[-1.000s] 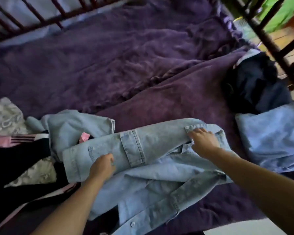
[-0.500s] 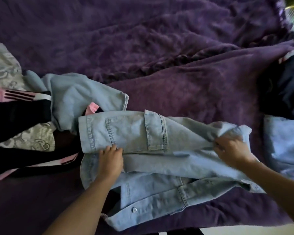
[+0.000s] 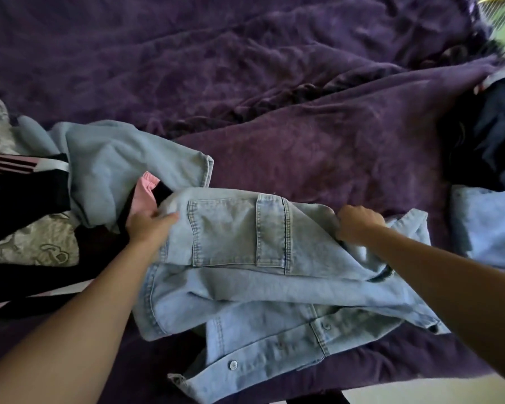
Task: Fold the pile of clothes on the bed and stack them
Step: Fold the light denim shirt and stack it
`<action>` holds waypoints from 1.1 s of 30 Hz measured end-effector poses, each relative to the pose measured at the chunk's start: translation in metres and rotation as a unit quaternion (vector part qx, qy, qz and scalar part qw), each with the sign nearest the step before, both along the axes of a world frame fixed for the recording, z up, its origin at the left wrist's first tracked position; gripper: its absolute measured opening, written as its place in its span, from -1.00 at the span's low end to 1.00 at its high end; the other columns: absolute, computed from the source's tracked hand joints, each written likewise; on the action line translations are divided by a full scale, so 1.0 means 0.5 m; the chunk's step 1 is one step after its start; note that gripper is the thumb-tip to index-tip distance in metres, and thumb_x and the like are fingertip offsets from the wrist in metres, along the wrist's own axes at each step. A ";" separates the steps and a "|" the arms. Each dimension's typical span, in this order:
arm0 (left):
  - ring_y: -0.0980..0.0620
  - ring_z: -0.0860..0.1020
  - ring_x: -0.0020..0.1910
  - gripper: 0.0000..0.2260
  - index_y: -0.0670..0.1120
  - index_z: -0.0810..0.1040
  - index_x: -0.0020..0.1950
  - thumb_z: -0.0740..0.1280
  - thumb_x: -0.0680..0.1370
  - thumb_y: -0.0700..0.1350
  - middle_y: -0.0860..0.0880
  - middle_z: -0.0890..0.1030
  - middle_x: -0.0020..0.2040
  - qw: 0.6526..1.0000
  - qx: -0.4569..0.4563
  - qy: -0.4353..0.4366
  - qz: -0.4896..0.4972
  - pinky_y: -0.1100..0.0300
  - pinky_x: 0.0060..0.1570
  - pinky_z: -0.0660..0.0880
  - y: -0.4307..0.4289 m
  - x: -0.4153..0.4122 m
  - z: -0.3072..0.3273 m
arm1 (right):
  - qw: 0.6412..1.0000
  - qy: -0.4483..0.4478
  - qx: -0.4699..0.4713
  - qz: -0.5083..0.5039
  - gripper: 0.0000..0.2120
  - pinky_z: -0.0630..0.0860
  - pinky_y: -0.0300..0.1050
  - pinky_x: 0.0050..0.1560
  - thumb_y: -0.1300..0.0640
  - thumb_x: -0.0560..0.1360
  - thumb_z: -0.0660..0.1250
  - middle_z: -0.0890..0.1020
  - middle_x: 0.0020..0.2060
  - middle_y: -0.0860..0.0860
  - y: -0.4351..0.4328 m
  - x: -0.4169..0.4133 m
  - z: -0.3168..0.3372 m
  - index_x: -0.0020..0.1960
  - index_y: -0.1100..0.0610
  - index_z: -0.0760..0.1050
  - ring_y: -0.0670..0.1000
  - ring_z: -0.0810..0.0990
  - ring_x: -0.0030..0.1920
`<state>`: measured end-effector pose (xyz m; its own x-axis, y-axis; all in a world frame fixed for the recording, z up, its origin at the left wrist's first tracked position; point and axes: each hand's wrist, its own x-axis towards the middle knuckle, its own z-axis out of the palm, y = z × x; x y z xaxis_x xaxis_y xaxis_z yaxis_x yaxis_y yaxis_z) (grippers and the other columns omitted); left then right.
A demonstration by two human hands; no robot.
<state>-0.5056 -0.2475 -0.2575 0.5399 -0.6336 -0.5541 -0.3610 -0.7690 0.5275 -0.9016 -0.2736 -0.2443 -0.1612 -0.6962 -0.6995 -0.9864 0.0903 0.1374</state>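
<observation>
The pale blue denim jacket (image 3: 245,258) lay half folded near the front edge of the purple blanketed bed (image 3: 303,126). The left hand (image 3: 149,225) gripped its left fold, and the right hand (image 3: 359,225) was curled into its right end. The denim looked thick, weighty and fairly stiff, so it was probably best held at the seams and fold corners.

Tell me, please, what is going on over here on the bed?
A person is folding a light denim jacket on the purple blanket. The left hand holds the jacket's left end and the right hand grips bunched fabric at its right end; the jacket is only partly folded. A jumble of unfolded clothes lies at the left, and a folded pale blue garment lies at the right.
</observation>
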 end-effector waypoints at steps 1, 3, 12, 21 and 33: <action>-0.09 0.56 -0.08 -0.74 -0.30 0.59 0.01 0.47 0.43 -0.16 -0.22 0.60 -0.11 0.999 -0.024 0.009 -0.019 0.02 -0.07 0.48 0.002 -0.006 0.010 | 0.999 -0.013 -0.041 -0.007 -0.72 0.48 -0.04 -0.07 0.02 0.42 0.33 0.64 0.03 0.14 0.007 -0.007 0.008 0.10 0.08 0.55 0.20 0.61 0.03; -0.06 0.54 -0.14 -0.86 -0.23 0.61 -0.03 0.42 0.45 -0.20 -0.16 0.61 -0.15 0.993 -0.101 -0.040 -0.054 -0.01 -0.06 0.50 -0.001 -0.013 0.039 | 0.981 -0.051 -0.186 -0.034 -0.78 0.48 -0.01 -0.12 0.04 0.43 0.31 0.65 -0.04 0.19 -0.009 -0.035 0.049 0.06 0.05 0.55 0.25 0.61 -0.04; -0.17 0.54 0.06 -0.56 -0.17 0.39 0.20 0.45 0.38 -0.24 -0.18 0.55 0.13 0.985 -0.138 -0.102 -0.034 0.02 0.03 0.45 -0.043 -0.027 0.083 | 0.973 -0.077 -0.217 0.011 -0.75 0.54 0.03 0.04 -0.01 0.42 0.29 0.59 0.07 0.11 -0.167 -0.089 0.129 0.07 0.01 0.52 0.18 0.57 0.07; 0.18 0.58 0.05 -0.59 0.13 0.58 0.08 0.55 0.29 0.17 0.12 0.63 0.09 0.988 -0.114 0.103 -0.009 0.24 0.09 0.49 -0.055 0.006 0.064 | 0.976 -0.129 -0.144 -0.102 -0.33 0.47 -0.08 -0.21 -0.50 0.38 0.08 0.63 -0.29 0.03 -0.168 0.028 0.050 -0.26 0.06 0.61 0.08 0.54 -0.26; 0.09 0.43 -0.40 -0.76 -0.02 0.43 -0.28 0.44 0.38 -0.29 0.03 0.51 -0.39 0.977 -0.202 0.045 0.057 0.21 -0.35 0.37 -0.117 0.029 0.113 | 0.785 -0.376 -0.122 -0.476 -0.81 0.34 -0.30 -0.58 0.19 0.41 0.47 0.48 -0.48 0.00 -0.231 0.158 0.024 -0.32 0.14 0.49 -0.05 0.41 -0.51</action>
